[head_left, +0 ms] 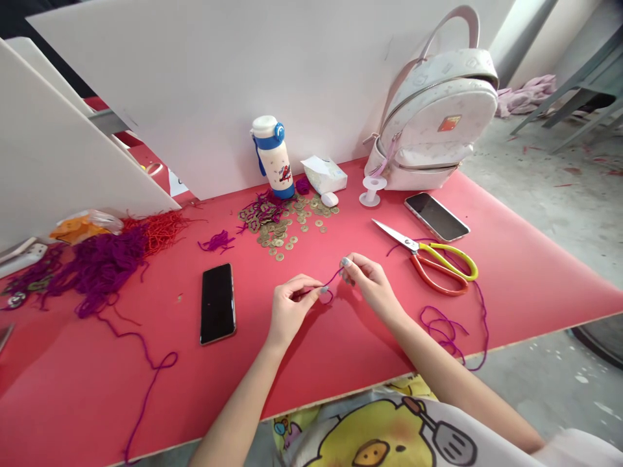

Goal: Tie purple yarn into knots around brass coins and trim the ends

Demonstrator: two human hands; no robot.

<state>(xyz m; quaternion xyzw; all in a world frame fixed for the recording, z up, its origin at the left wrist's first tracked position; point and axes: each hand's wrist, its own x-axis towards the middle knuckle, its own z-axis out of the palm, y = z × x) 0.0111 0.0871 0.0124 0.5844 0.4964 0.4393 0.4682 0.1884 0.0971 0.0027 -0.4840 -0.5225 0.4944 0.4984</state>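
Observation:
Between my two hands runs a short purple cord (333, 279), with a small loop under the fingertips of my left hand (295, 305). That hand pinches the cord between thumb and fingers. To its right my right hand (368, 283) pinches the cord's other end. Both hands are just above the red table top, near its front edge. Beyond them lie many round brass coins (277, 235) with holes, beside a heap of purple knotted cord (265, 209). More purple cord (445, 331) curls loosely at the right, by the scissors (422, 251).
A black phone (217, 303) lies left of my hands, another phone (437, 216) at the right. Behind stand a bottle (273, 155), a tissue pack (325, 175), a white spool (372, 191) and a white backpack (433, 123). Purple yarn (104, 266) and red threads (158, 231) lie left.

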